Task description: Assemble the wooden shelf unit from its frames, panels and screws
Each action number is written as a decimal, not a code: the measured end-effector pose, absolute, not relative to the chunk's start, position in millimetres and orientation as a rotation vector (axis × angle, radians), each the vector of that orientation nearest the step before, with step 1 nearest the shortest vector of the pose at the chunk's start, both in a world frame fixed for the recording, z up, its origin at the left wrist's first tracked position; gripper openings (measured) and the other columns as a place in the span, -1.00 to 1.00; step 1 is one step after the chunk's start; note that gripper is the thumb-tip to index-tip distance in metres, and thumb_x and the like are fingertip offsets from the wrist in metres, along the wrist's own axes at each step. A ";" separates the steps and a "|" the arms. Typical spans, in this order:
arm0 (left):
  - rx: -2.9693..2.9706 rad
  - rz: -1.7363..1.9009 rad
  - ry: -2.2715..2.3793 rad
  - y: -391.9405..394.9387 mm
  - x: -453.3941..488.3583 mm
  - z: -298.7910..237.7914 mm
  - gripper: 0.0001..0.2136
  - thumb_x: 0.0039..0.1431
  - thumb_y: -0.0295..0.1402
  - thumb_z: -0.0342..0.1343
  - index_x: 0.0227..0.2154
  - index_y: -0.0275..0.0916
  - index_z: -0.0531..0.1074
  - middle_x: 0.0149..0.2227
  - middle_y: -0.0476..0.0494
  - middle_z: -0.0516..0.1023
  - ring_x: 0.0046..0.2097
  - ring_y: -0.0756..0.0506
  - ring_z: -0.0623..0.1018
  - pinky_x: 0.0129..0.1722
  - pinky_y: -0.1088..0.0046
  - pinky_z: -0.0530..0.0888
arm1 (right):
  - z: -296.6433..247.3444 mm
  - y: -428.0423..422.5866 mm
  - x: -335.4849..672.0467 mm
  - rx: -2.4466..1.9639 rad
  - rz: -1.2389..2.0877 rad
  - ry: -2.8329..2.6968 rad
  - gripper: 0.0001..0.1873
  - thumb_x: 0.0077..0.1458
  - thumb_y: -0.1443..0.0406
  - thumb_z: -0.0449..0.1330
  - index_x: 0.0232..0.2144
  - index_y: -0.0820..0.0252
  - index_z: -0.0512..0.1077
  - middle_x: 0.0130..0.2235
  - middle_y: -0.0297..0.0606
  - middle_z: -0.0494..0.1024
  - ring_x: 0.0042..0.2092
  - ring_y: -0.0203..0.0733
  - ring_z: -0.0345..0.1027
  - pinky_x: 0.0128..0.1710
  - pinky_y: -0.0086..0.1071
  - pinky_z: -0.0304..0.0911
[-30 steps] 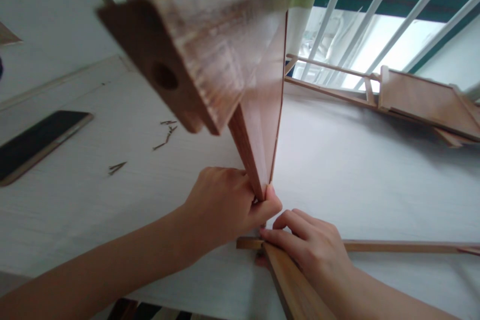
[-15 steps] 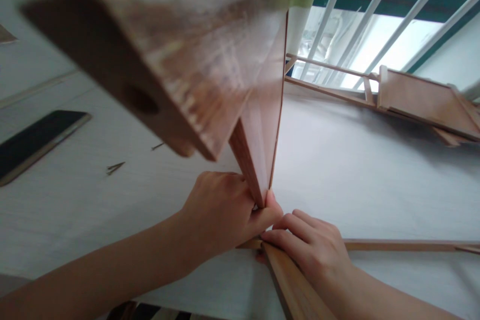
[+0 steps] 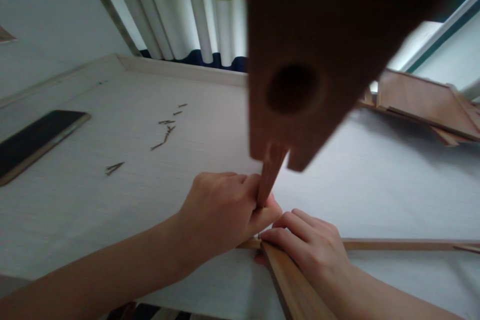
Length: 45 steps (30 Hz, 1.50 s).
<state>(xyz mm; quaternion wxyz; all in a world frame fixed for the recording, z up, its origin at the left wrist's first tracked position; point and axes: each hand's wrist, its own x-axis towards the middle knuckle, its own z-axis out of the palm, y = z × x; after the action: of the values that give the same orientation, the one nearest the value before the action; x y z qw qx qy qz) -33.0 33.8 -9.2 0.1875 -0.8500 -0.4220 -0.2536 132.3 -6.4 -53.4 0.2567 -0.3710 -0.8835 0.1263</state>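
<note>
My left hand (image 3: 225, 210) is closed around the lower end of a narrow wooden strip (image 3: 272, 172). That strip rises into a large brown wooden piece (image 3: 273, 130), dark and blurred close to the camera, with a round hole in its end. Just to the right, my right hand (image 3: 315, 247) is closed on a wooden bar (image 3: 290, 280) that slants toward me. Its fingers press where this bar meets a thin wooden rail (image 3: 393, 245) lying crosswise. Something small and metallic, perhaps a screw or nail, shows at the joint. My right fingertips are partly hidden.
A phone (image 3: 39, 142) lies on the white table (image 3: 142, 210) at the left. Several small screws or nails (image 3: 167, 135) are scattered beyond my left hand. A wooden panel assembly (image 3: 427, 102) rests at the far right. A striped curtain (image 3: 195, 20) hangs behind the table.
The large wooden piece has swung to the right and turned its holed end toward the camera, uncovering more screws or nails and the curtain. Both hands have stayed nearly in place.
</note>
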 end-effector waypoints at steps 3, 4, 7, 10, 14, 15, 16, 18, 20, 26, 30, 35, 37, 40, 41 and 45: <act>-2.411 -0.733 -1.191 33.3 -33.0 -9.5 -0.78 -0.04 -0.39 -0.05 -0.75 -0.22 0.24 -0.78 0.00 0.31 -0.68 -0.04 0.36 -0.68 0.46 0.14 | -53.6 -6.4 131.1 -1.005 0.357 -2.392 -0.83 0.10 0.33 0.04 -0.35 0.21 0.44 -0.41 -0.29 0.41 -0.38 -0.23 0.23 -0.44 -0.39 0.17; -2.413 -0.745 -1.191 33.5 -32.8 -9.9 -0.77 -0.04 -0.39 -0.05 -0.75 -0.22 0.23 -0.78 0.00 0.31 -0.68 -0.03 0.35 -0.68 0.46 0.13 | -53.8 -6.6 130.7 -1.003 0.361 -2.386 -0.83 0.10 0.33 0.05 -0.34 0.21 0.44 -0.41 -0.29 0.41 -0.37 -0.22 0.23 -0.43 -0.39 0.18; -2.431 -0.760 -1.204 34.0 -32.4 -10.8 -0.75 -0.02 -0.39 -0.06 -0.77 -0.21 0.21 -0.78 0.01 0.31 -0.69 -0.02 0.34 -0.68 0.46 0.10 | -54.3 -6.7 129.6 -1.002 0.380 -2.374 -0.85 0.09 0.32 0.08 -0.30 0.21 0.44 -0.39 -0.28 0.41 -0.36 -0.22 0.24 -0.40 -0.37 0.19; -2.435 -0.705 -1.207 33.6 -32.3 -10.8 -0.75 0.00 -0.38 -0.09 -0.75 -0.21 0.21 -0.79 0.03 0.30 -0.69 -0.02 0.34 -0.67 0.45 0.10 | -53.9 -6.3 128.7 -1.018 0.395 -2.378 -0.86 0.08 0.32 0.09 -0.32 0.21 0.44 -0.39 -0.28 0.41 -0.35 -0.21 0.24 -0.39 -0.36 0.20; -2.441 -0.670 -1.201 32.7 -31.6 -9.5 -0.75 0.02 -0.38 -0.10 -0.74 -0.20 0.20 -0.80 0.04 0.29 -0.70 -0.02 0.34 -0.67 0.44 0.08 | -52.7 -6.2 128.3 -1.027 0.396 -2.389 -0.86 0.08 0.32 0.09 -0.34 0.21 0.44 -0.40 -0.28 0.41 -0.35 -0.21 0.25 -0.39 -0.37 0.21; -2.443 -0.683 -1.206 32.6 -31.2 -9.1 -0.75 0.02 -0.38 -0.09 -0.74 -0.20 0.19 -0.80 0.05 0.29 -0.70 -0.02 0.34 -0.67 0.45 0.07 | -52.5 -6.5 128.3 -1.025 0.395 -2.390 -0.87 0.08 0.31 0.09 -0.34 0.20 0.44 -0.40 -0.29 0.41 -0.35 -0.22 0.25 -0.39 -0.37 0.21; -2.445 -0.692 -1.212 32.6 -30.9 -8.9 -0.75 0.01 -0.38 -0.08 -0.74 -0.21 0.18 -0.79 0.05 0.30 -0.70 -0.01 0.34 -0.67 0.45 0.06 | -52.4 -6.8 128.5 -1.025 0.397 -2.392 -0.87 0.08 0.30 0.09 -0.34 0.20 0.44 -0.39 -0.29 0.40 -0.35 -0.22 0.25 -0.39 -0.38 0.21; -2.445 -0.701 -1.225 32.5 -30.5 -8.6 -0.76 0.00 -0.39 -0.07 -0.74 -0.21 0.18 -0.78 0.04 0.30 -0.70 -0.01 0.33 -0.67 0.45 0.06 | -52.7 -7.5 128.7 -1.028 0.396 -2.387 -0.86 0.09 0.29 0.09 -0.35 0.19 0.44 -0.39 -0.29 0.40 -0.34 -0.23 0.25 -0.38 -0.39 0.21; -2.451 -0.695 -1.246 32.3 -30.4 -8.7 -0.76 -0.01 -0.38 -0.07 -0.75 -0.21 0.18 -0.78 0.03 0.32 -0.70 -0.01 0.33 -0.67 0.44 0.06 | -53.3 -7.9 128.8 -1.035 0.398 -2.385 -0.86 0.10 0.29 0.08 -0.35 0.19 0.43 -0.39 -0.29 0.40 -0.34 -0.24 0.25 -0.38 -0.40 0.21; -2.485 -0.655 -1.310 31.2 -30.4 -7.2 -0.81 0.00 -0.38 -0.10 -0.65 -0.21 0.31 -0.78 0.03 0.33 -0.68 -0.06 0.37 -0.67 0.42 0.07 | -53.3 -6.9 128.0 -1.030 0.381 -2.383 -0.83 0.12 0.28 0.06 -0.35 0.20 0.43 -0.40 -0.28 0.40 -0.33 -0.23 0.25 -0.36 -0.39 0.23; -2.485 -0.631 -1.328 31.5 -30.1 -5.4 -0.86 0.00 -0.37 -0.07 -0.52 -0.22 0.38 -0.77 0.03 0.33 -0.67 -0.08 0.37 -0.66 0.41 0.09 | -51.9 -5.9 127.9 -1.028 0.357 -2.394 -0.80 0.14 0.28 0.03 -0.39 0.21 0.43 -0.41 -0.26 0.40 -0.33 -0.25 0.25 -0.34 -0.41 0.25; -2.471 -0.651 -1.346 31.3 -31.2 -7.0 -0.83 0.01 -0.36 -0.11 -0.56 -0.23 0.36 -0.78 0.01 0.33 -0.67 -0.07 0.36 -0.66 0.41 0.12 | -50.8 -6.3 128.7 -1.039 0.293 -2.426 -0.78 0.14 0.26 0.03 -0.45 0.19 0.42 -0.40 -0.25 0.40 -0.34 -0.27 0.26 -0.34 -0.44 0.25; -2.470 -0.642 -1.332 31.2 -31.3 -7.3 -0.84 0.00 -0.36 -0.09 -0.56 -0.23 0.36 -0.78 0.01 0.33 -0.68 -0.08 0.36 -0.66 0.41 0.12 | -50.6 -6.6 129.1 -1.045 0.287 -2.440 -0.78 0.14 0.26 0.02 -0.44 0.19 0.42 -0.41 -0.26 0.40 -0.35 -0.28 0.26 -0.34 -0.45 0.25; -2.451 -0.662 -1.313 31.2 -30.7 -6.7 -0.84 -0.01 -0.36 -0.08 -0.59 -0.24 0.35 -0.78 0.01 0.33 -0.69 -0.08 0.36 -0.67 0.41 0.12 | -50.8 -6.5 129.6 -1.046 0.273 -2.453 -0.77 0.15 0.25 0.01 -0.42 0.19 0.42 -0.41 -0.26 0.39 -0.35 -0.28 0.25 -0.36 -0.46 0.25; -2.446 -0.670 -1.308 31.1 -30.4 -6.4 -0.84 -0.02 -0.36 -0.08 -0.59 -0.23 0.35 -0.78 0.01 0.33 -0.69 -0.08 0.36 -0.67 0.42 0.12 | -50.9 -6.3 129.7 -1.046 0.265 -2.460 -0.77 0.15 0.25 0.00 -0.42 0.18 0.42 -0.41 -0.26 0.39 -0.36 -0.28 0.25 -0.37 -0.46 0.24; -2.433 -0.667 -1.308 30.5 -30.1 -6.2 -0.83 -0.01 -0.36 -0.10 -0.59 -0.23 0.35 -0.78 0.01 0.33 -0.67 -0.08 0.37 -0.66 0.40 0.14 | -51.0 -6.1 130.1 -1.047 0.255 -2.471 -0.77 0.15 0.25 0.00 -0.41 0.18 0.42 -0.40 -0.26 0.39 -0.36 -0.28 0.25 -0.37 -0.46 0.24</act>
<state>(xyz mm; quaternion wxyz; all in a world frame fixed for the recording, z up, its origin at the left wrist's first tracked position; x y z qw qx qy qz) -30.1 30.5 -6.2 0.1493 -0.8465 -0.4552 -0.2321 130.1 -6.1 -51.0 0.2211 -0.3790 -0.8939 0.0923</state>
